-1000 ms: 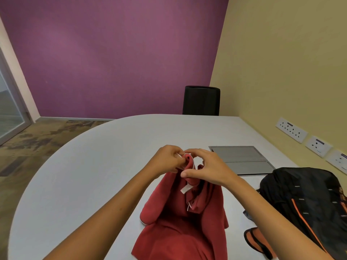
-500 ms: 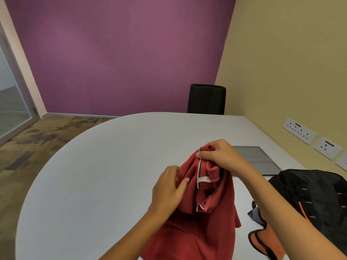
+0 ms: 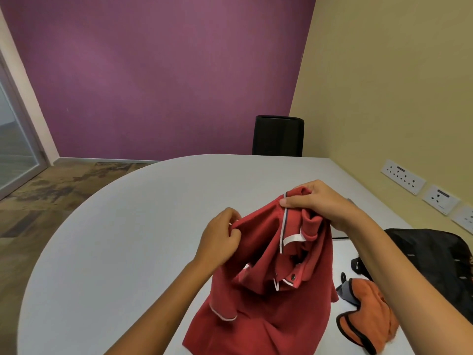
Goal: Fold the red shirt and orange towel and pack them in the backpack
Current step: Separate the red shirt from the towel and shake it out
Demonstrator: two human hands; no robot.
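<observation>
The red shirt (image 3: pixel 263 298) hangs bunched above the white table (image 3: pixel 115 239), its lower part draped on the tabletop. My right hand (image 3: pixel 320 203) pinches the shirt's collar area at the top. My left hand (image 3: pixel 221 237) grips a fold of the shirt's shoulder, lower and to the left. The orange towel (image 3: pixel 368 311), edged in black, lies crumpled on the table at the lower right, under my right forearm. The black backpack (image 3: pixel 432 260) sits at the right edge, partly hidden by my arm.
A black chair back (image 3: pixel 278 135) stands at the table's far side. Wall sockets (image 3: pixel 401 176) line the yellow wall on the right. A grey panel is set in the table behind my right hand. Carpeted floor lies to the left.
My hands, together at the collar a second ago, have spread apart: the right stays high on the collar, the left moved down-left and now grips the shoulder fabric, opening the shirt.
</observation>
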